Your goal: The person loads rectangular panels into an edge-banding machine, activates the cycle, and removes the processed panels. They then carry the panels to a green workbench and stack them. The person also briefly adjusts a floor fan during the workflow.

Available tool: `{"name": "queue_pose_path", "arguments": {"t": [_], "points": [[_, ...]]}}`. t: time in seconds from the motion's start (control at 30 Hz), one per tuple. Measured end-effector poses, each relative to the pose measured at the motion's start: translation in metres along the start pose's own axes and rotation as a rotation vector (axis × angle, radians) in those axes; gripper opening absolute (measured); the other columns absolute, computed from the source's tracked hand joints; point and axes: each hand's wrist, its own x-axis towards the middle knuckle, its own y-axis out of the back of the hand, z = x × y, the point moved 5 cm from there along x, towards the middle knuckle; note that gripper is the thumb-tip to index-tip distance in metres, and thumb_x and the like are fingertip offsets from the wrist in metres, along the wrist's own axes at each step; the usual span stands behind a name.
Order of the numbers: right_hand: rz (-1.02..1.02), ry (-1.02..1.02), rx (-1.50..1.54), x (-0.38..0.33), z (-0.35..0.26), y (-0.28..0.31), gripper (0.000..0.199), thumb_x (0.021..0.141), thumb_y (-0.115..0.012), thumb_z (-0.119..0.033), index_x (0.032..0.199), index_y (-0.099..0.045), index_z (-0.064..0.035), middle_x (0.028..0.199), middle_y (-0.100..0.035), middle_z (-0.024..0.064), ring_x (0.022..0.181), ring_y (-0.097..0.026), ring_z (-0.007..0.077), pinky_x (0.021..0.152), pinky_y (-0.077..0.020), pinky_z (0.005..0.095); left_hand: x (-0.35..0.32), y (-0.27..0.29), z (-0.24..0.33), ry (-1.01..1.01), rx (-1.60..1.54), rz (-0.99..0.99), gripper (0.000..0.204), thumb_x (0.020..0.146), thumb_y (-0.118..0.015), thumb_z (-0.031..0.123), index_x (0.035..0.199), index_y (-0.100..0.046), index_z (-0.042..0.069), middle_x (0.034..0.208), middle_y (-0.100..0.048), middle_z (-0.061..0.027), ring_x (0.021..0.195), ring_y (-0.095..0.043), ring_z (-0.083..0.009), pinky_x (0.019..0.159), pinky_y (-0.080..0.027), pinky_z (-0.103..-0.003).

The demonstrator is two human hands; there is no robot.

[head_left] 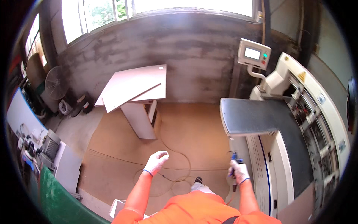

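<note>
Beside the machine's dark surface [257,117] in a concrete-walled workshop, the right hand [239,171] grips a blue-tipped air gun [234,157] pointing upright, while the left hand [156,162] hangs loosely open.

Single head-worn fisheye view, steeply downward over floor [194,127], machine [283,123] right.
</note>
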Motion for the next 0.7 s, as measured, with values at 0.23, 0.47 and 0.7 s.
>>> {"name": "queue_pose_path", "arguments": {"t": [0.23, 0.47, 0.7], "points": [[-0.494, 0.092, -0.52, 0.08, -0.144, -0.194, 0.034, 0.093, -0.072, -0.037, 0.08, -0.066, -0.0058, 0.065, -0.063, 0.0023, 0.057, -0.056, 0.0128, 0.053, -0.0441, 0.0307, 0.208, 0.092, -0.013, 0.203, -0.59, 0.253, 0.058, 0.101, -0.065, 0.032, 0.147, -0.049, 0.0, 0.134, -0.066, -0.018, 0.116, -0.068, -0.0318, 0.099, -0.053, -0.047], [-0.397, 0.113, -0.701, 0.146, -0.179, -0.255, 0.051, 0.088, -0.069, -0.052, 0.106, -0.071, -0.0041, 0.088, -0.074, 0.0172, 0.088, -0.073, 0.0351, 0.079, -0.0548, 0.0418, 0.415, 0.333, -0.081, 0.127, -1.165, 0.633, 0.069, 0.098, -0.066, 0.05, 0.153, -0.044, 0.017, 0.148, -0.054, -0.0141, 0.132, -0.054, -0.0355, 0.108, -0.044, -0.051], [-0.24, 0.051, -0.731, 0.187, -0.195, -0.314, 0.046, 0.089, -0.072, -0.046, 0.107, -0.072, -0.0037, 0.083, -0.073, 0.0118, 0.078, -0.072, 0.0258, 0.074, -0.0542, 0.0378, 0.462, 0.413, -0.088, 0.002, -1.196, 1.04, 0.046, 0.093, -0.078, 0.032, 0.13, -0.063, 0.011, 0.131, -0.06, -0.0078, 0.111, -0.058, -0.0277, 0.1, -0.049, -0.047]]}}
